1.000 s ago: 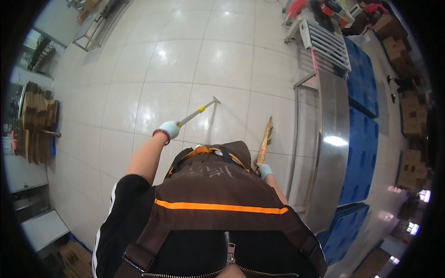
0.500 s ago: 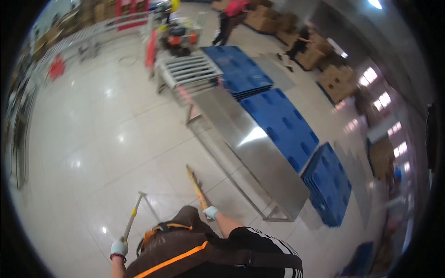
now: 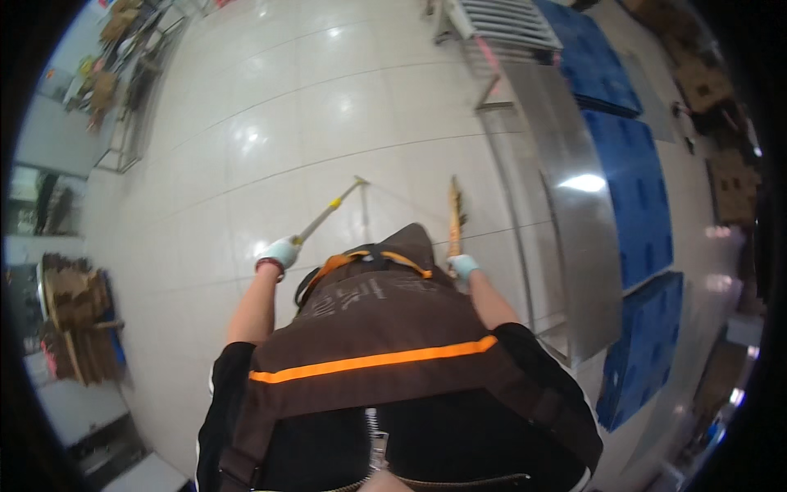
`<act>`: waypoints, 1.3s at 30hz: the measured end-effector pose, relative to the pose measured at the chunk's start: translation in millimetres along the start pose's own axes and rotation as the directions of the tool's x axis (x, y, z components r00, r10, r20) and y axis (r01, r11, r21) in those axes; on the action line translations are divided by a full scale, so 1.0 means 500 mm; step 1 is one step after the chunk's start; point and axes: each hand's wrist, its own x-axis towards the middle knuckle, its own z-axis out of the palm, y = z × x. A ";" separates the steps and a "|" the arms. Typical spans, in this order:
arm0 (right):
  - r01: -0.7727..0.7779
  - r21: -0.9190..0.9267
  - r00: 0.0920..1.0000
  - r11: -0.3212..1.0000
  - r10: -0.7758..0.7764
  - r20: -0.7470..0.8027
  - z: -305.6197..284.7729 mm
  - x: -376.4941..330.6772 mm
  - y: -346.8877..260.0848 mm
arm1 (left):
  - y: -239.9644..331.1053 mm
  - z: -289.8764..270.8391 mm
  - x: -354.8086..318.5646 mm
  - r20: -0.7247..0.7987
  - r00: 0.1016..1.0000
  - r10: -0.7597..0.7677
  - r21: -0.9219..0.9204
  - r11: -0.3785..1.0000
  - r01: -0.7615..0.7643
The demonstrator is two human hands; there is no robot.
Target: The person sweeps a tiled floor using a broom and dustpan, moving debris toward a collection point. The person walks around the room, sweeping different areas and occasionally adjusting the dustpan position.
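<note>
My left hand (image 3: 280, 252), in a pale glove, is closed round the handle of a long stick tool (image 3: 316, 221). The tool has a grey shaft, a yellow collar and a small crosswise head, and it points forward and to the right over the floor. My right hand (image 3: 463, 266), gloved too, grips the near end of a long, narrow yellow-brown thing (image 3: 455, 215) that points ahead. Along its right edge runs something dark and ragged; its kind is not clear. Between the hands hangs my dark brown apron (image 3: 369, 303) with orange trim.
To the right stands a long steel table (image 3: 566, 213), a roller conveyor (image 3: 500, 23) at its far end. Stacked blue pallets (image 3: 627, 193) line its other side. Cardboard (image 3: 78, 320) is piled at the left, and a metal rack (image 3: 131, 123) stands at the far left. Pale tiled floor (image 3: 270, 131) lies ahead.
My view has turned and dipped, so the table and pallets now stand more upright in it, further right. People at the back have left the picture. Both hands keep their holds.
</note>
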 end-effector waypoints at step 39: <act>-0.212 0.127 0.969 0.969 0.192 0.152 -0.035 -0.226 -0.065 | 0.158 0.024 -0.015 0.025 0.996 -0.085 -0.072 0.994 0.086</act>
